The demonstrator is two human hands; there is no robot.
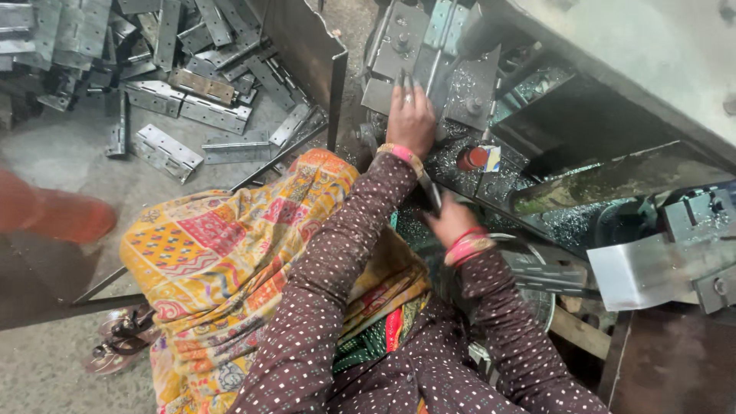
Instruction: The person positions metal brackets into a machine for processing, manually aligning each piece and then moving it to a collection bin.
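Observation:
My left hand (411, 115) reaches forward and lies flat, fingers stretched out, on a grey metal plate (402, 42) on the machine bed (468, 92). Whether it grips anything I cannot see. My right hand (451, 224), with red and pink bangles at the wrist, is closer to me and closed on a thin dark metal strip (429, 190) that points up toward my left wrist. Both arms wear brown dotted sleeves. Metal shavings (460, 172) cover the bed around both hands.
A heap of grey metal hinges (176, 100) lies on the floor at the upper left, beside a dark sheet-metal wall (307, 46). A small red round thing (475, 158) sits by the shavings. A patterned cloth (222, 261) covers my lap, a sandal (123, 337) lies lower left, and a bent steel sheet (652, 268) sticks out on the right.

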